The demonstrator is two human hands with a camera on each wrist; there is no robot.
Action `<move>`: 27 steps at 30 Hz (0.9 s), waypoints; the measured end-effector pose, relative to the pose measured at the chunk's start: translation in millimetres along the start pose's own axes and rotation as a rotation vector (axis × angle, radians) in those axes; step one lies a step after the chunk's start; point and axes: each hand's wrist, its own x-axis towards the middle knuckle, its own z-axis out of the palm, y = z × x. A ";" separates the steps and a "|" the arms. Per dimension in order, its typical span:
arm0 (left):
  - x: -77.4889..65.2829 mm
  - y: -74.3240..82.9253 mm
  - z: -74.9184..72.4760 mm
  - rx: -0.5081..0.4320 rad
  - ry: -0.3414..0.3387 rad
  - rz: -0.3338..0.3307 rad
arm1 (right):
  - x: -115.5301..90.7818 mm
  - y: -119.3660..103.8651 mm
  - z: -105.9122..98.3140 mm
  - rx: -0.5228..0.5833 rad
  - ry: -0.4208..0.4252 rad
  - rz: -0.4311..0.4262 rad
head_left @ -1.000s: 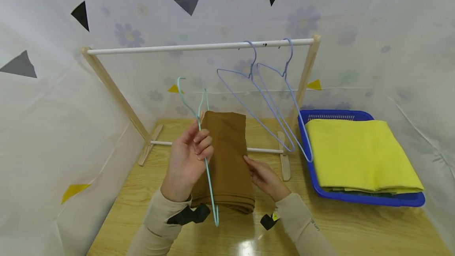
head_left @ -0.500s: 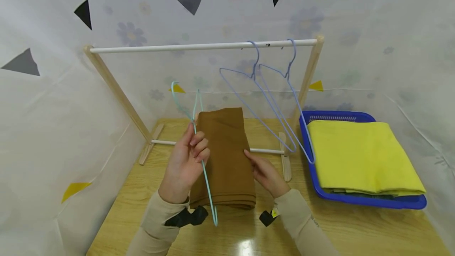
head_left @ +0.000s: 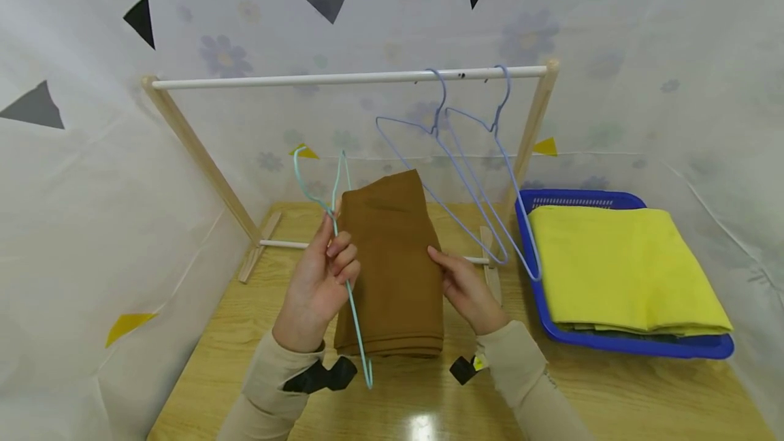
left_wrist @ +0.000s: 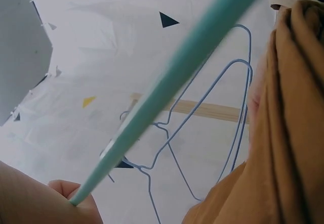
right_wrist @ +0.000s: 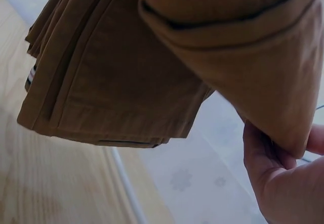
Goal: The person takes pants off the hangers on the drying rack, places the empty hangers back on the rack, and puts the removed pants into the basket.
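My left hand [head_left: 318,284] grips a mint-green wire hanger [head_left: 358,332] near its neck, with the hook up and to the left. A folded brown garment [head_left: 395,264] hangs just right of that hand, its thick stack of layers at the bottom. Part of the hanger passes behind the garment, and whether the cloth goes through the hanger is hidden. On the garment's right edge, my right hand [head_left: 468,291] pinches the fabric between thumb and fingers. In the right wrist view the same hand [right_wrist: 293,183] holds a pointed corner of the cloth.
Behind the hands stands a wooden rack with a white rail [head_left: 349,79]. Two lilac wire hangers [head_left: 456,162] hang at the rail's right side. A blue basket [head_left: 637,346] with folded yellow cloth [head_left: 625,267] sits on the wooden table [head_left: 214,359] at right.
The garment's top right corner has risen and its right edge has shifted rightward with my right hand. My left hand and the mint-green hanger have moved slightly left, and its hook sits lower.
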 end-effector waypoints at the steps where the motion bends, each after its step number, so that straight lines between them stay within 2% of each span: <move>1: -0.3 -0.2 0.0 0.011 0.002 0.003 | -0.5 -1.1 1.7 0.004 0.003 -0.003; 5: -1.0 -0.2 -0.8 0.028 -0.010 0.010 | -2.7 -4.7 6.7 0.017 0.019 -0.014; 10: -1.4 -0.4 -2.3 0.032 -0.017 0.017 | -5.7 -6.8 9.7 -0.030 0.009 -0.001; 21: -4.8 -0.3 -3.0 0.097 0.028 0.027 | -10.2 -14.5 20.2 -0.058 0.017 0.005; 27: -3.9 -0.3 -5.4 0.085 0.016 0.029 | -11.1 -19.6 26.2 -0.072 0.030 -0.010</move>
